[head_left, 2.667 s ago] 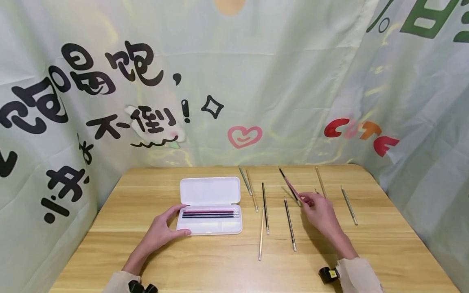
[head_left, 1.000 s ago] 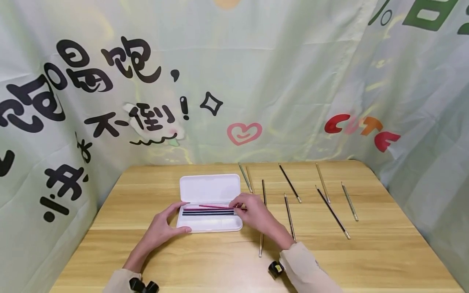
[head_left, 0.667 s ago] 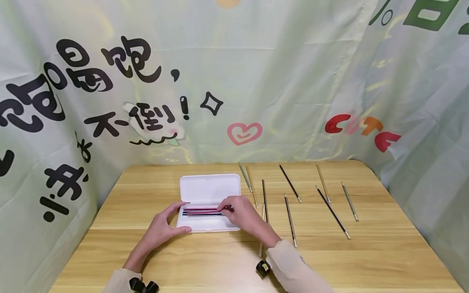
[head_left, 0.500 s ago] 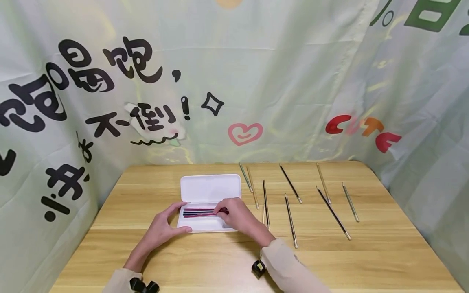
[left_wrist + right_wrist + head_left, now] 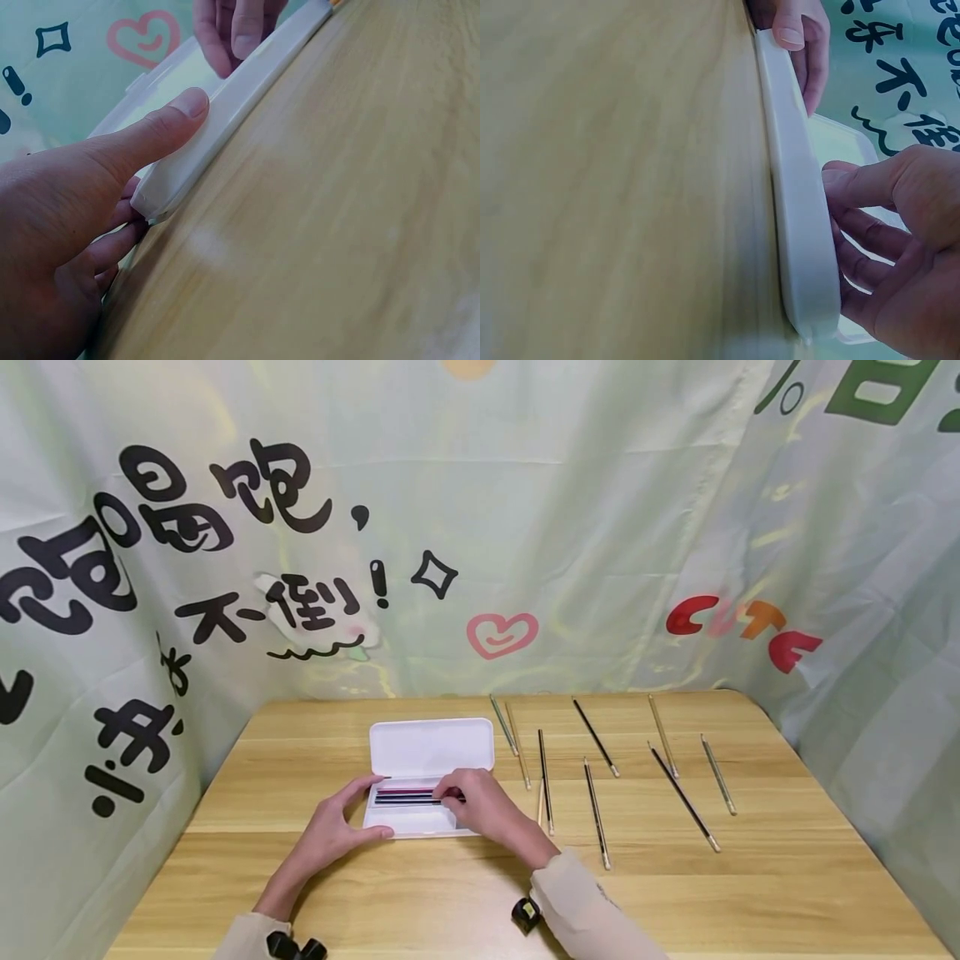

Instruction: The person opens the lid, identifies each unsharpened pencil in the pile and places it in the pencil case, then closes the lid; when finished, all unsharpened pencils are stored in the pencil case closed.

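A white pencil case (image 5: 408, 822), lid raised, lies on a wooden table (image 5: 420, 893), dark and magenta pencils (image 5: 405, 796) inside. The left hand (image 5: 333, 827) grips its left end, thumb spread from fingers; the right hand (image 5: 480, 802) bends over the pencils (whether it pinches 1 is hidden).

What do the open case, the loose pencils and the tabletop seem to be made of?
Case: probably hard plastic, smooth and white with a soft sheen, judging by its rounded, moulded-looking edges.
Loose pencils: likely wood, some painted dark, others tan like bare wood; too small to be sure.
Tabletop: wood or wood-look laminate, lightly glossy; grain and a faint reflection show.
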`<state>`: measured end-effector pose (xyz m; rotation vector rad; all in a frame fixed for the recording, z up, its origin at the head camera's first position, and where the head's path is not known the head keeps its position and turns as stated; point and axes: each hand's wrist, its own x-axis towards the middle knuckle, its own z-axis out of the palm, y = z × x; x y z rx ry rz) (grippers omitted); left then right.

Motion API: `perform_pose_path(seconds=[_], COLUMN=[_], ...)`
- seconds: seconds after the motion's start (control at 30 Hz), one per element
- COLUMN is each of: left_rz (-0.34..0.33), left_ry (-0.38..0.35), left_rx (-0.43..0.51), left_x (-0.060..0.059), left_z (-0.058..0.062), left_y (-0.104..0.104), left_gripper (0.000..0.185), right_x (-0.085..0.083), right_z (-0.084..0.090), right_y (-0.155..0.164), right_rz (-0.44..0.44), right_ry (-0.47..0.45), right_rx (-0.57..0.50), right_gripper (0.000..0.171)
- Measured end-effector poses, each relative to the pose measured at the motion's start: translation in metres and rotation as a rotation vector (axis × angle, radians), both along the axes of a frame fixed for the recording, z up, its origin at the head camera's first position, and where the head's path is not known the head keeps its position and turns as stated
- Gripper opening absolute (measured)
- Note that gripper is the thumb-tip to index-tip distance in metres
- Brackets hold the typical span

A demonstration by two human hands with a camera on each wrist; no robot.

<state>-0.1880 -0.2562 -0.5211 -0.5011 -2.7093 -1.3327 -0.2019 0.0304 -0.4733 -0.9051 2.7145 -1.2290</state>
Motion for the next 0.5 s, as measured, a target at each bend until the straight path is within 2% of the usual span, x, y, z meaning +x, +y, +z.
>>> perform_pose_path(seconds=[0.5], left_rz=[0.001], left_ry=[0.008], left_rx=[-0.007], left_x=[-0.001], left_z=[-0.001], left_y=[-0.001], left_gripper=[0.082], right_x=[0.020], right_z=[0.011], right_y=[0.054], right_rz=[-0.133], right_ry=[0.081], right_rx=[-0.082], right_gripper=[0.018])
